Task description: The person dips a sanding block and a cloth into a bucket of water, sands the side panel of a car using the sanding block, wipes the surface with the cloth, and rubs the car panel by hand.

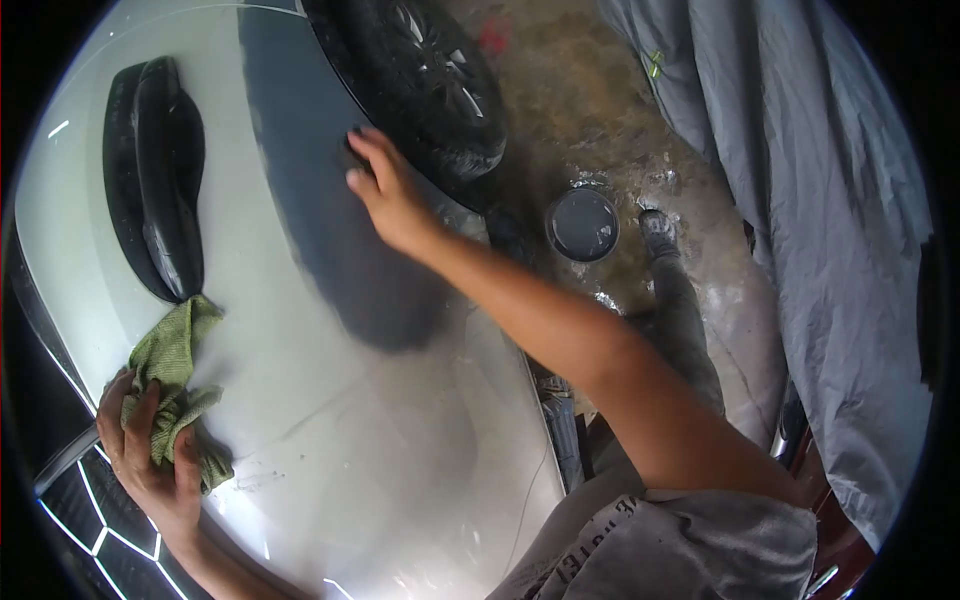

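Observation:
My left hand (150, 450) is closed around a crumpled green cloth (172, 345) and rests on the white car panel (300, 420). The cloth's upper end reaches the lower tip of a black scoop-shaped trim piece (160, 180). My right hand (388, 195) lies over a dark grey patch (320, 200) on the panel, near its edge by the wheel. Its fingers are bent around a small dark pad (355, 148), most of which is hidden under the hand. The patch has soft, blurred borders against the white paint.
A black tyre with a spoked wheel (440, 55) stands beyond the panel's edge. On the wet, stained floor (570, 110) sits a round bucket (583, 225) of greyish liquid, near my shoe (657, 230). A grey sheet (800, 200) hangs along the right.

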